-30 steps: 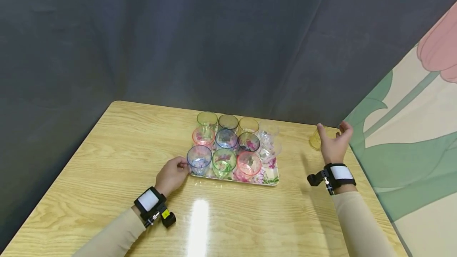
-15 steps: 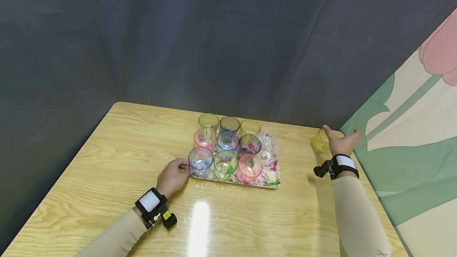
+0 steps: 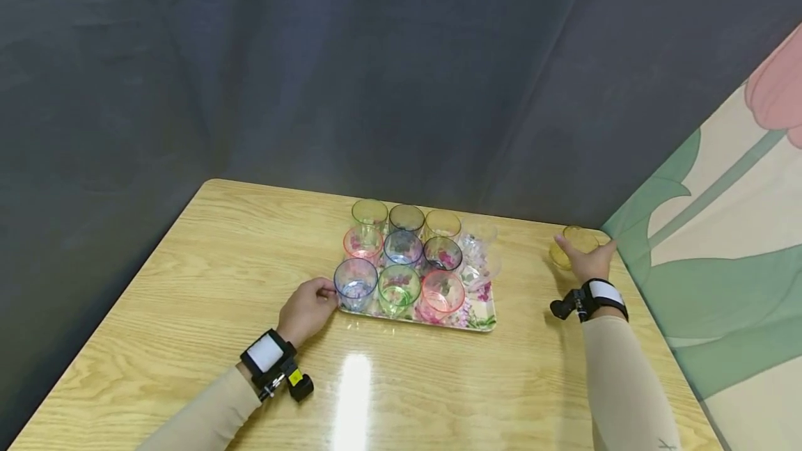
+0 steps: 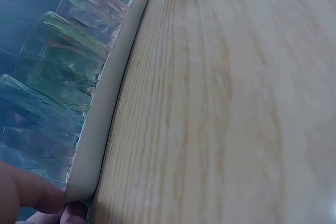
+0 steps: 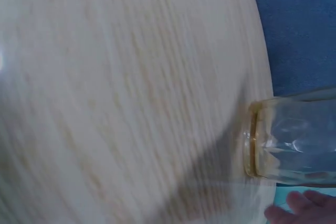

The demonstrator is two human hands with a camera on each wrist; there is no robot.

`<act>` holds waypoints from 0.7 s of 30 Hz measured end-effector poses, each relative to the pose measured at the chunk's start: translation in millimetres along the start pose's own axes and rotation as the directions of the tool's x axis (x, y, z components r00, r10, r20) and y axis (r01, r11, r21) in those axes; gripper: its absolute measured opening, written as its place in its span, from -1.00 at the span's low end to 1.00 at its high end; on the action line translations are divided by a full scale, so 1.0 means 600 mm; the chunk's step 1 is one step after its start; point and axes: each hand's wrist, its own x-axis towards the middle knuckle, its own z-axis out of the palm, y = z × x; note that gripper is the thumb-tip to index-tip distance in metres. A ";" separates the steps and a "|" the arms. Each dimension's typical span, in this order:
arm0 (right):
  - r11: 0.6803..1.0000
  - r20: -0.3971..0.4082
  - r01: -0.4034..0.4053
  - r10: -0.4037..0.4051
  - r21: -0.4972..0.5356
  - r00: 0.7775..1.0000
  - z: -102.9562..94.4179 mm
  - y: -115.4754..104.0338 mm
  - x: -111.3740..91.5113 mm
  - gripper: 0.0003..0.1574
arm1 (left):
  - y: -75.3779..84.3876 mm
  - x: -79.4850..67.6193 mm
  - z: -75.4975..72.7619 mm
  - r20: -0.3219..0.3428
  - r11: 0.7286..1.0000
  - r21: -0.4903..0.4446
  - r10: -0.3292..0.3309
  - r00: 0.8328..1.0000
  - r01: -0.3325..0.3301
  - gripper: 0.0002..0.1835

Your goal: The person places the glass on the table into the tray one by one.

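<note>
At the front left corner of a flowered tray (image 3: 482,320), my left hand (image 3: 305,312) pinches the edge. The left wrist view shows its fingers (image 4: 44,198) above and below the tray's pale rim (image 4: 105,108). Close-set tumblers stand in rows on the tray, among them a blue one (image 3: 355,284), a green one (image 3: 398,291) and a red one (image 3: 442,294). Near the far right corner of the table a yellow tumbler (image 3: 579,237) stands upright. My right hand (image 3: 592,264) is spread at it, thumb and fingers to either side. In the right wrist view the fingertips (image 5: 296,209) lie beside its wall.
The wooden table (image 3: 188,284) ends at a dark curtain (image 3: 401,75) behind the tray. A flower-patterned cloth (image 3: 739,284) hangs along the right edge, near the yellow tumbler. Clear tumblers (image 3: 479,256) fill the tray's right column.
My right hand swings to the right with thumb and fingers spread wide, then lowers around the yellow tumbler. My left hand keeps its place at the tray corner.
</note>
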 end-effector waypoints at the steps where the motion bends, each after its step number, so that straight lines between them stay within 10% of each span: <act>1: 1.000 0.013 -0.003 0.003 -0.010 1.000 0.001 0.003 0.001 0.58 | -0.001 0.000 0.000 0.001 1.000 -0.001 -0.002 1.000 0.002 -0.83; 21: 0.999 0.028 -0.033 0.034 -0.043 0.999 0.007 0.005 -0.010 0.22 | 0.001 -0.001 -0.001 0.005 1.000 0.003 -0.010 1.000 0.010 -0.83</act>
